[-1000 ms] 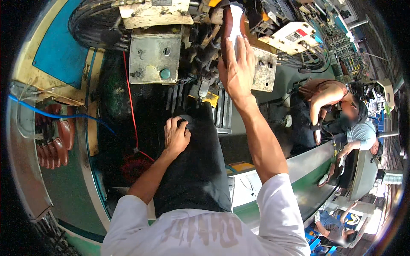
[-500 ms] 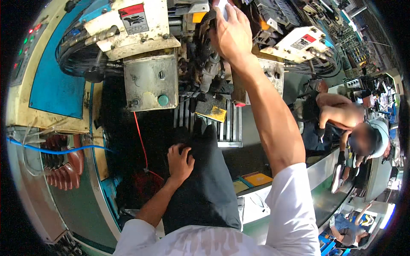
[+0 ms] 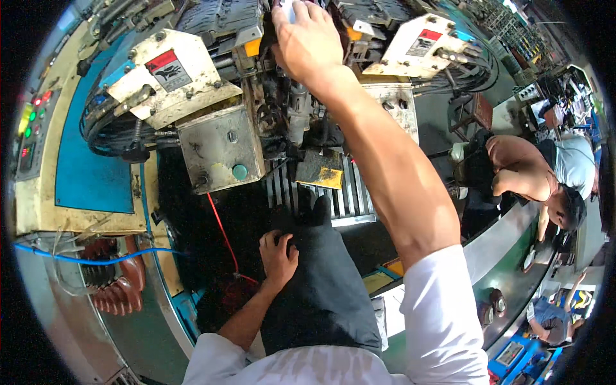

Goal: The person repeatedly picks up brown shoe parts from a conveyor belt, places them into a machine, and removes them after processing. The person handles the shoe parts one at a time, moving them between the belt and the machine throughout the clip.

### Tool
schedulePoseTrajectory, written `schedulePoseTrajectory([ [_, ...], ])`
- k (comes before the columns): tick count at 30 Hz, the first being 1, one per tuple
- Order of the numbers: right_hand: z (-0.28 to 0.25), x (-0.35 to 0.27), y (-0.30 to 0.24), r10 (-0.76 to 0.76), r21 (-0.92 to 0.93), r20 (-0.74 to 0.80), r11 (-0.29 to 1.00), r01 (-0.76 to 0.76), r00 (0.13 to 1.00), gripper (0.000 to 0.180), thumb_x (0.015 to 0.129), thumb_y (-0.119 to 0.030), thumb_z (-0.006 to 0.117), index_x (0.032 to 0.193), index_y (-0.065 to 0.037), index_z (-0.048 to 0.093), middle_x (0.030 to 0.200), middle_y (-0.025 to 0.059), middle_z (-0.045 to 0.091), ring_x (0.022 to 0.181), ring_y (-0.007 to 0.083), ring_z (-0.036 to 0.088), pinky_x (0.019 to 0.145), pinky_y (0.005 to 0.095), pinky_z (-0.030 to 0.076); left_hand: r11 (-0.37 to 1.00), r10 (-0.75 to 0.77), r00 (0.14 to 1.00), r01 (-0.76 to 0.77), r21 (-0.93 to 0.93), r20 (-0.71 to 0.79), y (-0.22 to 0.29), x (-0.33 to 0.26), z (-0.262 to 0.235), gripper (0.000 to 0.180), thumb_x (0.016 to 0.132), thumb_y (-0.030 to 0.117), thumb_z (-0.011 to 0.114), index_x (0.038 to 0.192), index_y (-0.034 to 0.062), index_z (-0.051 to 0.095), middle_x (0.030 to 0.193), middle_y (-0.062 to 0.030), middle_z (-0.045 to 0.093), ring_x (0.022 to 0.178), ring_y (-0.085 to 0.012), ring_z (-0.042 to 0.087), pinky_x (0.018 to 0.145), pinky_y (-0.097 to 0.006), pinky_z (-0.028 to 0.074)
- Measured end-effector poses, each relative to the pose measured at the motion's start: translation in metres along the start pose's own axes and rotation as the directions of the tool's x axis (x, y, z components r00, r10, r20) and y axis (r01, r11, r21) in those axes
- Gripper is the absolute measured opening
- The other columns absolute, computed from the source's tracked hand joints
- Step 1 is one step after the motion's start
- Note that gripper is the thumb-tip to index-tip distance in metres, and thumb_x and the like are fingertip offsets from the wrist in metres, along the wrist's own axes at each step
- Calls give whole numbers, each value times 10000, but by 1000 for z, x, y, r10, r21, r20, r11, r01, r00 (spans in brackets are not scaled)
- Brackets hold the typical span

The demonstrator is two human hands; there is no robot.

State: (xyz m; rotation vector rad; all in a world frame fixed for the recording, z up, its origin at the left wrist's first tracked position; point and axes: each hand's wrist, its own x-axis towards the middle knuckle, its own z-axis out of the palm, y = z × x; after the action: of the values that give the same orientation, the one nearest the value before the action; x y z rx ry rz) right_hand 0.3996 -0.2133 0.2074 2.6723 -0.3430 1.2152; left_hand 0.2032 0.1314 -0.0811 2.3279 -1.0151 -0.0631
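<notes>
At the top edge my right hand (image 3: 308, 42) reaches into the middle of a machine. Its fingers are bent over a smooth white piece (image 3: 289, 10), mostly hidden by the hand and cut off by the picture's edge, so I cannot tell its kind. Low over my dark trousers (image 3: 314, 289) is my left hand (image 3: 280, 256), its fingers loosely bent and apart with nothing seen in them. Below the right wrist stands a grimy metal shaft (image 3: 298, 112) of the machine.
A metal control box (image 3: 221, 147) with a green button and a cream guard plate (image 3: 168, 70) flank the left side. A black-and-yellow pedal (image 3: 321, 170) sits on a slatted grate (image 3: 350, 205). Brown shoes (image 3: 119, 295) lie left. Co-workers bend over a conveyor (image 3: 500, 276) right.
My view has turned, showing more of the machine's top. The right hand stays on the white piece, and the left stays low. A co-worker at right has bent further over the conveyor.
</notes>
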Motion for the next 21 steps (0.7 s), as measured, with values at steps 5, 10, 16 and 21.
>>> schedulePoseTrajectory([
  [5,-30,-37,1,-36,246,-78,968,54,996,622,880,-226,764,1459,-73,597,1510,283,514,1427,462,475,1240,530,365,1000,-10,999,10,4,-32,5,-5,-8,396,828,109,781,1207,103,669,1301,-174,564,1245,-414,515,1036,-555,450],
  [10,-74,-258,-59,184,411,289,862,-296,939,592,917,-210,746,1471,-58,601,1621,292,415,1495,484,402,1221,547,388,1000,-8,997,7,-16,-74,3,-3,-3,378,803,110,764,1173,104,688,1301,-154,572,1255,-408,507,1045,-538,446],
  [16,-122,-433,-130,300,70,769,839,-540,565,508,1041,-439,601,1473,-172,614,1574,226,485,1295,486,577,1094,572,501,999,-46,999,46,4,-13,15,-19,-9,345,841,134,731,1177,60,707,1323,-167,576,1272,-403,497,1093,-519,433],
  [21,-114,-420,-110,287,60,851,778,-625,440,502,1031,-410,616,1473,-172,629,1533,209,529,1275,476,587,1081,548,510,999,-26,999,26,25,-21,19,-22,1,328,870,146,734,1195,100,716,1328,-133,578,1292,-370,498,1068,-522,445],
])
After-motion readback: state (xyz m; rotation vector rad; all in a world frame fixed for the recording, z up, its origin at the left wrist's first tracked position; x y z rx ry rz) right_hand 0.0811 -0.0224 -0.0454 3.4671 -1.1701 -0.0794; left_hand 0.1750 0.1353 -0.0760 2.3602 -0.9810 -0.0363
